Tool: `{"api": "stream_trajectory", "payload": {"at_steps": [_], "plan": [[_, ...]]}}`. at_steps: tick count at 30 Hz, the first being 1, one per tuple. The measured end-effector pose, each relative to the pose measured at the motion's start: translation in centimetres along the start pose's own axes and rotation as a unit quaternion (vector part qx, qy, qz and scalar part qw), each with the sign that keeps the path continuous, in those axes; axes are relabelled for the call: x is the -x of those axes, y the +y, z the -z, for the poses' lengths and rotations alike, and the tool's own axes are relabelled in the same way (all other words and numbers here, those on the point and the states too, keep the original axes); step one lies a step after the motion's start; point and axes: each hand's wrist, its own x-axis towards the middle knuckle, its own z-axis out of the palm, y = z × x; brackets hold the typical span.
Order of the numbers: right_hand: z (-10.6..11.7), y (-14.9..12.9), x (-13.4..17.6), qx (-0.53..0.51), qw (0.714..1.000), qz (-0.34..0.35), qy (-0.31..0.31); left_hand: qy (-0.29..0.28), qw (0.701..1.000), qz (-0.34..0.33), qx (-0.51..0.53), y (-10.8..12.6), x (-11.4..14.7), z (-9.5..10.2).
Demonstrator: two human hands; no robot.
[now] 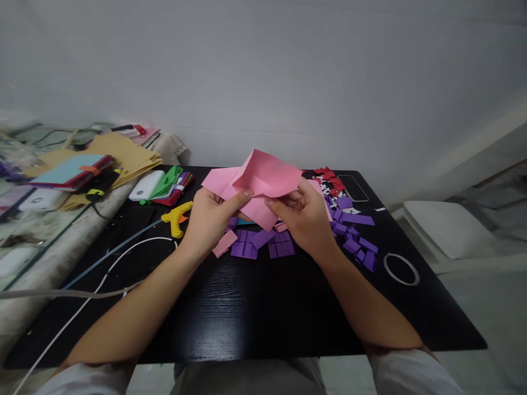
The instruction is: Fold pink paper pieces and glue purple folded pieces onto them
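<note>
A folded piece of pink paper [267, 175] is held up over the middle of the black table, with creased flaps spreading out. My left hand [214, 214] grips its left part, thumb on top and fingers beneath. On the other side my right hand [307, 216] pinches it between thumb and fingers. Both thumbs press near the paper's centre. Below the hands lie purple folded paper pieces [245, 246] and a small pink paper strip [224, 243]. Part of a blue item under the paper is hidden.
A yellow glue gun [177, 218] with cables lies left. Behind it sit green paper bundles [167, 182] and a white device [146, 185]. Loose purple pieces [358, 244], red scraps [329, 175] and a tape ring [401, 269] are at right. A white stool [436, 227] stands beyond the table.
</note>
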Motion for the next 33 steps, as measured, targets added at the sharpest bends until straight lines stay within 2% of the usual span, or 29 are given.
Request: {"api": "stream_trajectory", "payload": {"at_steps": [5, 16, 21, 26, 30, 33], "plan": [[0.3, -0.4, -0.4, -0.053, 0.998, -0.024, 0.018, -0.011, 1.0, -0.006, -0.023, -0.1, 0.1, 0.1], [0.2, -0.7, -0.1, -0.125, 0.989, -0.076, 0.004, 0.026, 0.997, -0.028, -0.06, 0.4, 0.0, 0.0], [-0.6, -1.7, 0.6, -0.11, 0.991, -0.071, -0.021, 0.07, 0.983, -0.078, -0.151, 0.5, 0.4, -0.2], [-1.1, -2.1, 0.8, -0.038, 0.995, -0.069, 0.062, 0.087, 0.967, -0.119, -0.208, 0.5, 1.4, -1.0], [-1.0, -2.0, 0.8, 0.015, 0.993, -0.072, 0.096, 0.071, 0.977, -0.088, -0.179, 0.7, 1.4, -1.1], [-0.7, -2.2, 0.8, 0.043, 0.994, -0.039, 0.09, 0.048, 0.99, -0.05, -0.119, 0.7, 1.1, -1.0]]}}
